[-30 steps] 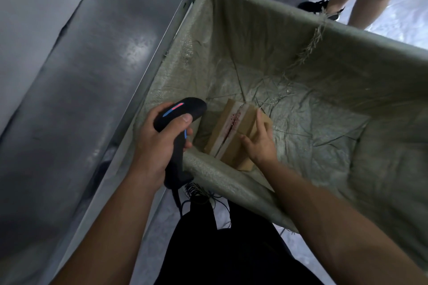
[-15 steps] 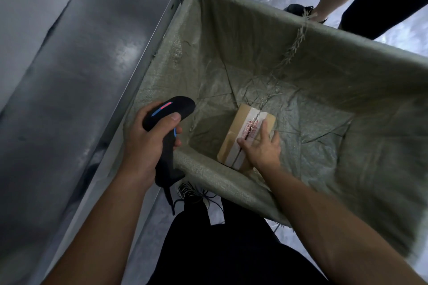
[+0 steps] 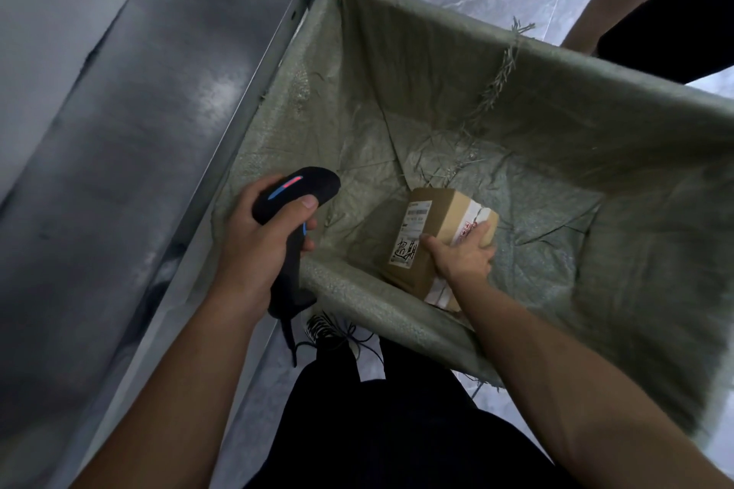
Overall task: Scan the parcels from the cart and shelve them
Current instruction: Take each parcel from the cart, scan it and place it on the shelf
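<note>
Two grips: left fingers (image 3: 308, 245) curled round the scanner (image 3: 313, 183), right fingers (image 3: 482, 235) seemingly clasped over the parcel (image 3: 433, 210).

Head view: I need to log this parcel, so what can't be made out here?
All in the head view.
Shipping label on the cardboard parcel: print too small and blurred to read.
Parcel's near end: hidden behind the right hand and the cart rim.
Barcode scanner window: faces away; left hand covers its handle.
Bystander: cut off by the top-right edge.
</note>
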Demonstrator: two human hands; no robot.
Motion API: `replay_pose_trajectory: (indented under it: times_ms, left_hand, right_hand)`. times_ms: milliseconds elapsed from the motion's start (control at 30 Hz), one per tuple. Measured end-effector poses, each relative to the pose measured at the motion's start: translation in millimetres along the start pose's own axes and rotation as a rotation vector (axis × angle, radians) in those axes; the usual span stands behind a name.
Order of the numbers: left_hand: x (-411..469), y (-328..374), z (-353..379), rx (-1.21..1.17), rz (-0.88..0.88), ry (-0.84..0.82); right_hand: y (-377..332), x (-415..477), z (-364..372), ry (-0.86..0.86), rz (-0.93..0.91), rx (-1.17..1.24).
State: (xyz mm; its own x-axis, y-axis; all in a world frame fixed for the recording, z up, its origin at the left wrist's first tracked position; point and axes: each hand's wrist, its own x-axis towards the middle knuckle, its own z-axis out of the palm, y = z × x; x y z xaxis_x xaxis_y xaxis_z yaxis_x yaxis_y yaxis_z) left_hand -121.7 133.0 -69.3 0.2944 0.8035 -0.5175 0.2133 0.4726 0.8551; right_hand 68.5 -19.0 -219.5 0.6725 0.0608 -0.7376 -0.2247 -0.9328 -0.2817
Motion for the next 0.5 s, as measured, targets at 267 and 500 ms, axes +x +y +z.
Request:
replay_pose_trajectory:
  times_ms: [267, 500]
  left_hand:
    - [-9.0, -0.1, 7.2, -0.011, 0.017, 0.016]
    - [-33.8, 9.2, 20.2, -0.031, 0.032, 0.057]
  right_hand:
    - [7.9, 5.8, -11.5, -0.029, -0.142, 0.082]
    - [-14.8, -3.2, -27.1, -0.117, -0.393, 0.245]
